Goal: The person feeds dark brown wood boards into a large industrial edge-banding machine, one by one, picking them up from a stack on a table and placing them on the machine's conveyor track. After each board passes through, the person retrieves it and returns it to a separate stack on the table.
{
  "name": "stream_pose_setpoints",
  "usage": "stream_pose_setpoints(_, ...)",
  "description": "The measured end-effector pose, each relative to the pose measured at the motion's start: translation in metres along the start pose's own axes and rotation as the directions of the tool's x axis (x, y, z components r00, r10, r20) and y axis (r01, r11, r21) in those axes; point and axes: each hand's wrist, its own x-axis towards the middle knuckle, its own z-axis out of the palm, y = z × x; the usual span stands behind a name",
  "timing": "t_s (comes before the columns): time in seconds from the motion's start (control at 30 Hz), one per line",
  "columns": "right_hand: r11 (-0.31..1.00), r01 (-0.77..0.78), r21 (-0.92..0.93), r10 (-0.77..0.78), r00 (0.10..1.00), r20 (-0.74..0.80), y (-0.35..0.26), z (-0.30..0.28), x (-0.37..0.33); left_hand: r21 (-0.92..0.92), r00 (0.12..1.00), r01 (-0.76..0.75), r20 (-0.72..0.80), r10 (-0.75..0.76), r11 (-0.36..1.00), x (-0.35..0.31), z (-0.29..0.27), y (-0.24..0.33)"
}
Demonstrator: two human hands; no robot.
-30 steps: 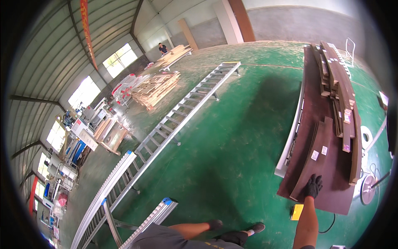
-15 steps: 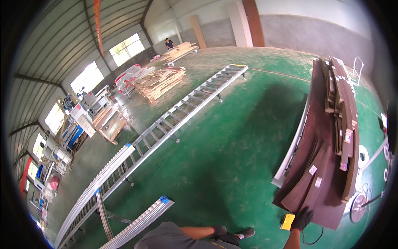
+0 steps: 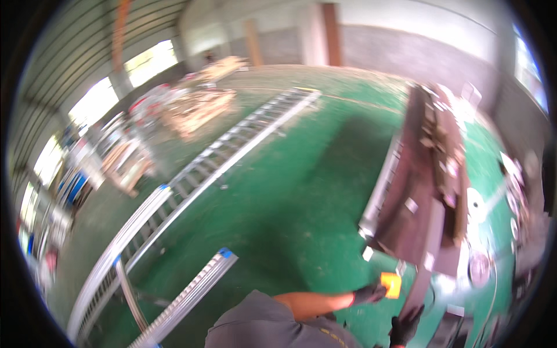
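My left hand (image 3: 369, 294), in a dark glove, grips a small boxy yellow object (image 3: 391, 285); blur hides its exact kind. To its right my right hand (image 3: 406, 327), also gloved, is closed around the near end of a long narrow dark brown board (image 3: 428, 255). The board slants away from me toward the stack, a pale label on it. Wider brown panels (image 3: 400, 229) lie under and beside it, and several narrower brown pieces (image 3: 445, 156) are piled at their right.
A long metal roller conveyor (image 3: 212, 169) crosses the left side, with a shorter blue-capped roller section (image 3: 194, 293) near me. Behind stand a pile of wooden boards (image 3: 200, 110) and machines. White rolls (image 3: 476, 203) and a round metal base (image 3: 480, 268) are on the right.
The yellow object beside my right hand is now in my left, which has come forward and right. My right hand now holds a narrow board, drawn toward me. The view has turned right.
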Motion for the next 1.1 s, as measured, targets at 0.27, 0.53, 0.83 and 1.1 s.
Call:
stream_pose_setpoints(0.27,0.856,-0.147,-0.496,0.033,0.972,-0.231,-0.059,-0.076,-0.235,-0.340,0.982,0.085,-0.129,-0.136,0.937,0.034,0.130,0.156)
stream_pose_setpoints(0.53,0.733,-0.643,-0.222,0.388,0.664,-0.640,-0.043,-0.054,-0.380,0.287,0.669,0.470,0.501,-0.549,0.835,-0.055,0.288,0.001)
stream_pose_setpoints(0.83,0.538,-0.744,0.396,0.664,0.084,-0.743,-0.047,0.054,-0.412,0.645,0.230,-0.250,0.764,-0.602,0.722,-0.134,0.403,-0.062)
stream_pose_setpoints(1.1,0.350,-0.925,0.151,0.460,0.029,-0.887,0.019,0.017,-0.387,0.363,0.257,0.016,0.899,-0.355,0.932,-0.145,0.419,-0.114)
